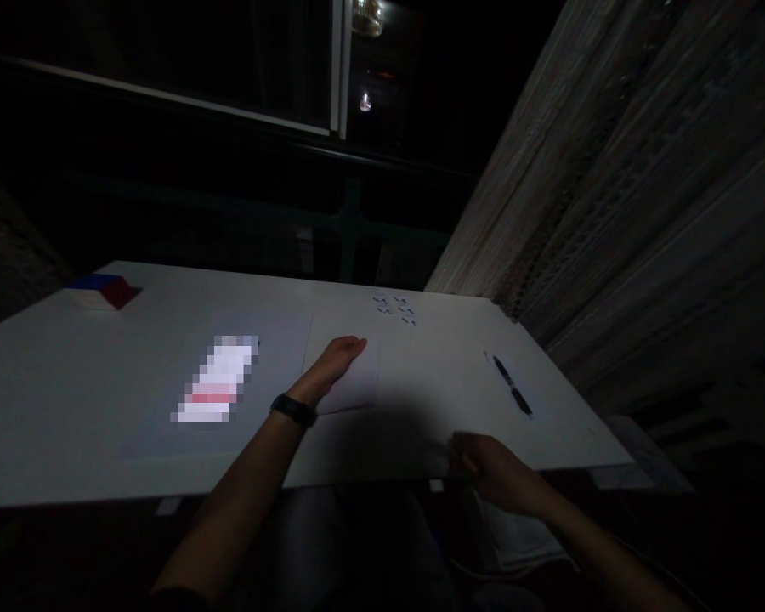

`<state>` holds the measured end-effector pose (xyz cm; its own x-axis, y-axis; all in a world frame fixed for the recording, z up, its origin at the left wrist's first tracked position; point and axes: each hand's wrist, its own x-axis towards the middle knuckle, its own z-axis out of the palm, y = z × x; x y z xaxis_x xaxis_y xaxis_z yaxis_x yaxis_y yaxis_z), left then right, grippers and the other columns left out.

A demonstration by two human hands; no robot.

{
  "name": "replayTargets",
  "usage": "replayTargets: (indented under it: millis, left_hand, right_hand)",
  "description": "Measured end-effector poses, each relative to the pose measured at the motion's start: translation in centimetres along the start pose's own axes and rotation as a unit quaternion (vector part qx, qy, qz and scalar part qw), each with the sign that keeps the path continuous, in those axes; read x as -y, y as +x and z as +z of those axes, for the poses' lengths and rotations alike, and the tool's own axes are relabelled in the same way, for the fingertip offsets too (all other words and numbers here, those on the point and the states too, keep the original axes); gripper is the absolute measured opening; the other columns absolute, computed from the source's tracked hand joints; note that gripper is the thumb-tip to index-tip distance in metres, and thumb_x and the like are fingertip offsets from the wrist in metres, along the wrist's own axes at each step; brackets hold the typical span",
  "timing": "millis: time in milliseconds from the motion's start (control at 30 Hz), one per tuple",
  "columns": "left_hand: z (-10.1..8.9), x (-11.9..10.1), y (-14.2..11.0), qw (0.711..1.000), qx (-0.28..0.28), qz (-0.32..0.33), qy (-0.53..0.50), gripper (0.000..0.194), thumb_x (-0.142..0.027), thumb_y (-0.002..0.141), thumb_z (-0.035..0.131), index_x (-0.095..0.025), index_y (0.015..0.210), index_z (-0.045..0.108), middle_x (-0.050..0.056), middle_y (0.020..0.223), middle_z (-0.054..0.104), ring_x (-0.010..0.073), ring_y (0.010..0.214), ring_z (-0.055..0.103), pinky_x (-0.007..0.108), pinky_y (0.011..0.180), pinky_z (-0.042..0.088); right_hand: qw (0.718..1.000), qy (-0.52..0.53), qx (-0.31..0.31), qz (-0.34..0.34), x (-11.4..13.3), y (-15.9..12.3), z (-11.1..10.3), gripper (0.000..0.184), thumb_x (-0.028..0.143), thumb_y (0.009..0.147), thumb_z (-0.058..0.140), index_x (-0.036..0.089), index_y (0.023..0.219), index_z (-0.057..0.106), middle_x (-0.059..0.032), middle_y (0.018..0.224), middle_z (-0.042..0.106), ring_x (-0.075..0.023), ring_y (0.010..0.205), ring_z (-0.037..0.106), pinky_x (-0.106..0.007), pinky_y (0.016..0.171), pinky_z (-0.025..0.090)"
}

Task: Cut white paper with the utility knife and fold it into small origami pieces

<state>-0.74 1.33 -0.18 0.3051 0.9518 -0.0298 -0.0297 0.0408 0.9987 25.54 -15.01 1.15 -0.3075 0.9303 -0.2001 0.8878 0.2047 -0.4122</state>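
Note:
My left hand (337,361), with a dark band on its wrist, is closed at the upper edge of a small pale sheet of paper (354,389). The sheet is over the white table, its lower edge facing me. Near the table's front edge, my right hand (478,459) is curled into a grip and partly blurred. A bit of orange and a faint thin tip show at its fingers, but I cannot make out the thing. Left of my left hand lies a bright, pixelated rectangular screen (217,378) on a larger pale sheet (274,425).
A black pen (513,387) lies at the right of the white table (433,348). Several small dark-marked pieces (395,310) are grouped at the back. A blue, red and white block (102,291) sits at the back left. A curtain (586,153) hangs along the right side.

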Motion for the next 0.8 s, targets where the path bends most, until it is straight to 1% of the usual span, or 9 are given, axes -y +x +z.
replayTargets:
  millis: [67,133,233,333,400,500,600,700,800]
  left_hand:
    - [0.3,-0.2,-0.2,0.999,0.008,0.028,0.026,0.034,-0.048,0.071,0.060,-0.016,0.065,0.052,-0.005,0.055,0.044,0.0075,0.048,0.036,0.021,0.048,0.026]
    - [0.7,-0.6,-0.4,0.998,0.024,0.047,0.042,0.033,-0.047,0.071,0.061,-0.016,0.066,0.052,-0.006,0.054,0.042,0.0067,0.048,0.033,0.021,0.047,0.023]
    - [1.2,-0.9,-0.9,0.997,0.049,0.042,0.045,0.032,-0.046,0.069,0.063,-0.016,0.070,0.051,-0.008,0.051,0.038,0.0058,0.045,0.028,0.020,0.045,0.019]
    - [1.2,-1.2,-1.2,0.996,0.065,0.028,0.046,0.033,-0.045,0.067,0.065,-0.016,0.072,0.052,-0.008,0.050,0.039,0.0053,0.043,0.028,0.020,0.045,0.017]
    - [1.1,-1.2,-1.3,0.996,0.065,0.024,0.048,0.033,-0.045,0.066,0.066,-0.015,0.073,0.054,-0.007,0.050,0.042,0.0055,0.044,0.030,0.020,0.045,0.018]
    - [1.0,-1.2,-1.2,0.997,0.058,0.026,0.051,0.034,-0.045,0.066,0.066,-0.014,0.074,0.056,-0.006,0.051,0.044,0.0056,0.044,0.031,0.020,0.045,0.019]
    - [1.0,-1.2,-1.2,0.996,0.060,0.027,0.054,0.033,-0.045,0.066,0.066,-0.014,0.075,0.057,-0.008,0.050,0.041,0.0050,0.043,0.027,0.020,0.044,0.017]
    - [1.1,-1.0,-1.2,0.996,0.059,0.036,0.053,0.035,-0.047,0.066,0.065,-0.014,0.073,0.058,-0.008,0.048,0.037,0.0050,0.043,0.025,0.020,0.044,0.016]
    - [1.1,-0.9,-1.1,0.996,0.058,0.050,0.040,0.036,-0.049,0.066,0.065,-0.014,0.071,0.059,-0.008,0.048,0.037,0.0058,0.044,0.027,0.021,0.045,0.018]
  right_hand:
    - [1.000,0.027,0.013,0.000,-0.8,-2.3,-0.4,0.005,0.016,0.069,0.057,0.019,0.071,0.055,-0.0021,0.076,0.062,-0.0164,0.070,0.056,-0.025,0.059,0.037]
    - [0.998,0.055,0.006,0.034,-1.1,-3.3,-1.0,0.008,0.026,0.072,0.060,0.019,0.069,0.056,-0.0015,0.071,0.061,-0.0162,0.064,0.055,-0.025,0.055,0.037]
    - [0.988,0.147,0.003,0.044,-0.8,-2.2,-2.3,0.022,0.038,0.078,0.055,0.017,0.072,0.060,-0.0032,0.071,0.063,-0.0170,0.065,0.057,-0.026,0.056,0.040]
    - [0.968,0.248,-0.014,-0.014,0.5,1.3,-3.8,0.029,0.036,0.075,0.060,0.017,0.096,0.064,-0.0056,0.091,0.066,-0.0183,0.082,0.059,-0.029,0.073,0.044]
    - [0.957,0.284,-0.061,-0.010,1.7,4.6,-4.5,0.037,0.035,0.071,0.063,0.015,0.102,0.063,-0.0051,0.087,0.066,-0.0170,0.079,0.059,-0.030,0.074,0.044]
    - [0.931,0.346,-0.113,0.021,3.4,9.7,-4.8,0.035,0.037,0.066,0.065,0.012,0.090,0.065,-0.0063,0.080,0.066,-0.0160,0.071,0.058,-0.029,0.068,0.044]
    - [0.915,0.378,-0.137,-0.014,4.8,13.9,-4.5,0.032,0.039,0.064,0.067,0.012,0.081,0.064,-0.0033,0.073,0.064,-0.0136,0.066,0.056,-0.026,0.064,0.042]
    - [0.925,0.344,-0.158,-0.033,5.3,16.1,-4.1,0.028,0.041,0.062,0.068,0.014,0.067,0.060,0.0014,0.059,0.057,-0.0110,0.056,0.049,-0.024,0.055,0.037]
    - [0.940,0.306,-0.138,-0.060,5.2,16.5,-3.9,0.027,0.040,0.063,0.067,0.015,0.063,0.058,0.0032,0.054,0.053,-0.0100,0.052,0.046,-0.023,0.051,0.034]
